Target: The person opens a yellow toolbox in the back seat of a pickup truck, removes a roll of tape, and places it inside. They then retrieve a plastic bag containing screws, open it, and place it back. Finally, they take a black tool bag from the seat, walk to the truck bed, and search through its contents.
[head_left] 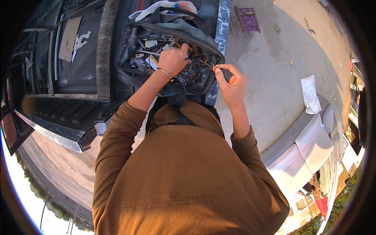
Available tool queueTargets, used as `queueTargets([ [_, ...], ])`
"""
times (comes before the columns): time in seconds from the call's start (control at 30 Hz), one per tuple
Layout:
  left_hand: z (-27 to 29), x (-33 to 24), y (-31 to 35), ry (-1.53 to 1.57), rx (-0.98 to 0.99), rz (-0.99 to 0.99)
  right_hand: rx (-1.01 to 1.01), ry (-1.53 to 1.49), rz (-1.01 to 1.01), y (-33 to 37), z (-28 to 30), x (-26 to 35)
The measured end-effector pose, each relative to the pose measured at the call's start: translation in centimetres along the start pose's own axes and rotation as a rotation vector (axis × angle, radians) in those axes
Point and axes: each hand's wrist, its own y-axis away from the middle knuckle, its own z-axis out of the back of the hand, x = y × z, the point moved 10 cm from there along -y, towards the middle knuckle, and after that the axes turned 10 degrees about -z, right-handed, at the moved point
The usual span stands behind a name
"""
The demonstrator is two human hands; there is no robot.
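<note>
A dark, open tool bag (127, 47) full of loose drill bits, screws and small metal parts (190, 74) lies in front of me. My left hand (174, 62), with a thin bracelet at its wrist, reaches in over these parts. Its thumb and forefinger are apart, and I see nothing held between them; the other fingertips are hidden. At the bag's right edge my right hand (234, 84) is closed round a screwdriver (232, 80) with an orange and dark handle. The screwdriver's thin shaft points left over the bag's opening.
The bag rests on a dark truck bed (88, 72) beside a worn metal rail (222, 31). A white cloth or glove (160, 8) lies behind it. Cardboard (69, 39) is at left. On the concrete at right are a purple-strung frame (247, 18), a white sack (310, 94) and cushions (301, 149).
</note>
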Motion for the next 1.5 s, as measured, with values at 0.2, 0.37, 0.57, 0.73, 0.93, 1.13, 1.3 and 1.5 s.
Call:
queueTargets([
  [0.2,1.4,0.7,-0.7,-0.097,-0.15,0.025,0.032,-0.015,0.018,-1.5,-2.6,-0.8],
  [0.37,6.4,3.1,-0.9,-0.141,-0.331,0.06,0.053,-0.166,0.164,-2.0,-4.3,0.5],
  [0.57,8.5,1.5,-1.4,-0.092,-0.389,-0.016,0.176,-0.382,-0.1,-6.0,-6.3,0.0],
  [0.73,4.7,-0.8,-0.5,0.007,-0.193,-0.069,0.12,-0.283,-0.117,-4.9,-3.3,0.7],
  [0.93,-2.2,-0.7,-0.5,0.016,0.158,0.015,0.088,0.09,0.006,-2.8,-2.9,0.7],
  [1.13,-2.1,0.8,-0.6,0.066,0.06,0.112,-0.084,0.352,0.131,-1.1,0.4,1.8],
  [1.3,-1.6,0.7,-0.5,0.103,0.039,0.133,-0.107,0.249,0.139,-0.6,-0.8,1.1],
  [1.5,-2.0,-0.1,-1.3,0.164,0.036,0.09,-0.047,0.141,0.116,-1.2,-1.9,0.6],
])
